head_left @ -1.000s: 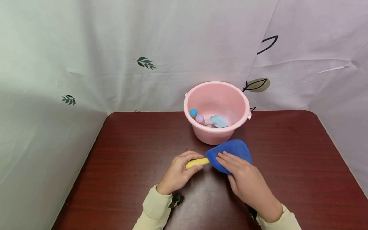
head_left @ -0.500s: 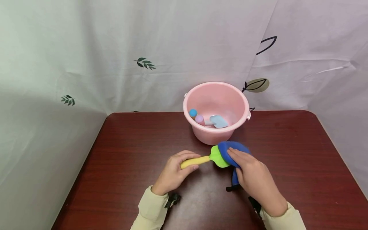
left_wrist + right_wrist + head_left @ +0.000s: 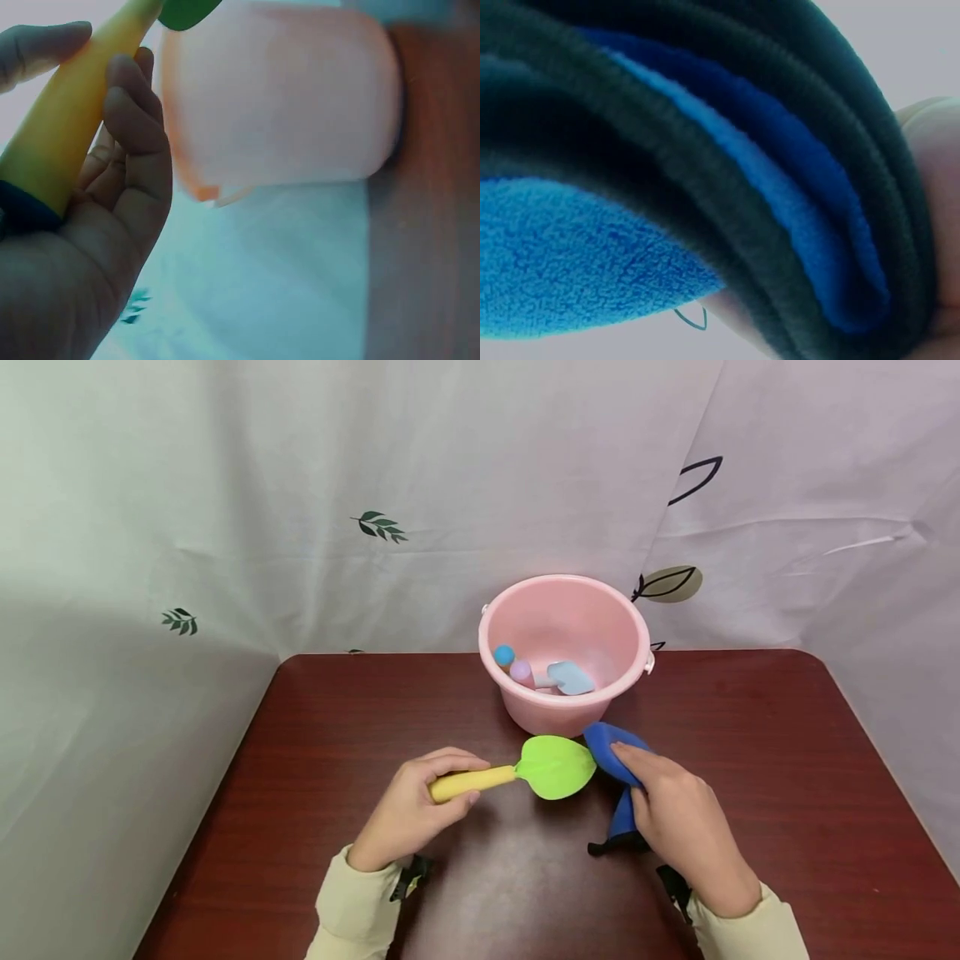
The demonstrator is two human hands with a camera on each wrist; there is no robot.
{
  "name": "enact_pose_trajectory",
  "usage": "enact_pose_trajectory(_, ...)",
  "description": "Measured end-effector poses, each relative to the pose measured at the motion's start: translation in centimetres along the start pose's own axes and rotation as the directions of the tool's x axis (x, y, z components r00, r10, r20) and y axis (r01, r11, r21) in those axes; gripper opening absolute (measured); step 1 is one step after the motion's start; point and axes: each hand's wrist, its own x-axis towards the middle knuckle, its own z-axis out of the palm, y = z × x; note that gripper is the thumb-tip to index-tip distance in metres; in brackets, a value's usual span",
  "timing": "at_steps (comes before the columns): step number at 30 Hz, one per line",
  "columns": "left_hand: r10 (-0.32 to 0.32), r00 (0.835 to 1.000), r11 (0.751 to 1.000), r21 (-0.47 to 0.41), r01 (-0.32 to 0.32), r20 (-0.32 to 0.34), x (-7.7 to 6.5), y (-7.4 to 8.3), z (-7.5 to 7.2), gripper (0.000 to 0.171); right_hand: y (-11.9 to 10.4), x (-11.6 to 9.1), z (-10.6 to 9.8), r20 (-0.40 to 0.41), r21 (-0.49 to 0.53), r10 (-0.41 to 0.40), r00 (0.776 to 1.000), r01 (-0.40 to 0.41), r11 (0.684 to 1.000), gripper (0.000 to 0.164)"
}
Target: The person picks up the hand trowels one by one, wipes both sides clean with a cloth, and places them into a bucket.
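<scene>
My left hand (image 3: 420, 802) grips the yellow handle of a toy shovel (image 3: 557, 767) with a leaf-shaped, bright green blade that points right. In the left wrist view, thumb and fingers wrap the yellow handle (image 3: 75, 112), which has a dark end. My right hand (image 3: 686, 818) pinches a folded blue cloth (image 3: 611, 752) with a dark edge; its upper fold is right at the blade's tip and a lower part hangs beneath the hand. Folded layers of the blue cloth (image 3: 577, 255) fill much of the right wrist view.
A pink bucket (image 3: 555, 714) stands behind the hands, near the back of the dark red table (image 3: 337, 718). Inside lie a light-blue toy shovel (image 3: 572, 678) and things with a blue and a lilac rounded end (image 3: 521, 672). A pale leaf-print curtain (image 3: 450, 485) surrounds the table.
The cloth has slid right off the shovel's blade, which it covered a second ago. My left hand has moved left with the shovel, while my right hand has shifted slightly right with the cloth.
</scene>
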Motion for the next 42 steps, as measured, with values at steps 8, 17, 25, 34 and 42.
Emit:
enact_pose_trajectory(8,0.086,0.996,0.996,0.026,-0.087,0.013,0.5,2.9,-3.3,0.036,0.2,-0.1,-0.1,0.005,0.002,-0.004,1.0,0.004,1.0,0.049)
enact_pose_trajectory(17,0.237,0.971,0.965,0.118,-0.232,-0.026,3.4,6.3,-6.6,0.033,0.1,0.0,0.0,0.008,0.011,-0.005,1.0,0.005,1.0,0.048)
enact_pose_trajectory(25,0.207,0.976,0.955,0.23,-0.187,-0.063,8.3,7.0,-9.1,0.028,0.0,0.1,0.2,0.02,0.01,0.002,1.0,-0.002,1.0,0.049)
enact_pose_trajectory(34,0.122,0.992,0.928,0.36,-0.099,-0.04,14.5,4.8,-8.8,0.026,0.0,0.3,0.4,0.025,0.009,-0.014,1.0,0.014,1.0,0.049)
enact_pose_trajectory(42,0.011,0.994,0.852,0.52,-0.067,0.111,18.8,3.4,-7.7,0.028,-0.1,0.2,0.5,0.018,0.008,-0.015,1.0,0.015,1.0,0.05)
